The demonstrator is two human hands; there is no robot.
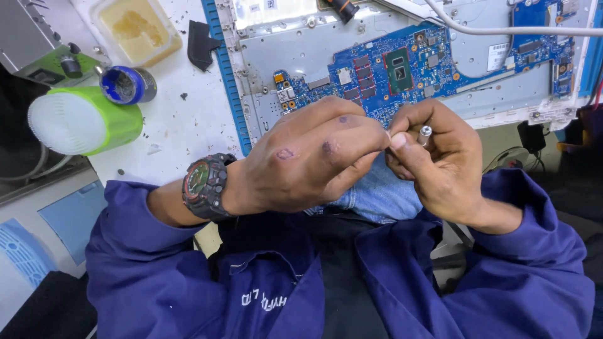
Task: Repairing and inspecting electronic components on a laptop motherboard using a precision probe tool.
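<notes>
left hand [308, 160] knuckles up over lap, fingertips pinched at tool end, what's pinched too small to tell | right hand [440, 169] grip clamped on small silver tool [425, 134], axis near upright, tip up | beyond: opened laptop [301, 56] with blue circuit board [402, 69] on desk [179, 122] | far left: green cylinder [88, 119], blue tin [125, 85]

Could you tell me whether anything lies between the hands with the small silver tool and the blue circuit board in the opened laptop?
Nothing visible does: the left hand and right hand, holding the silver tool, hover directly in front of the circuit board.
</notes>
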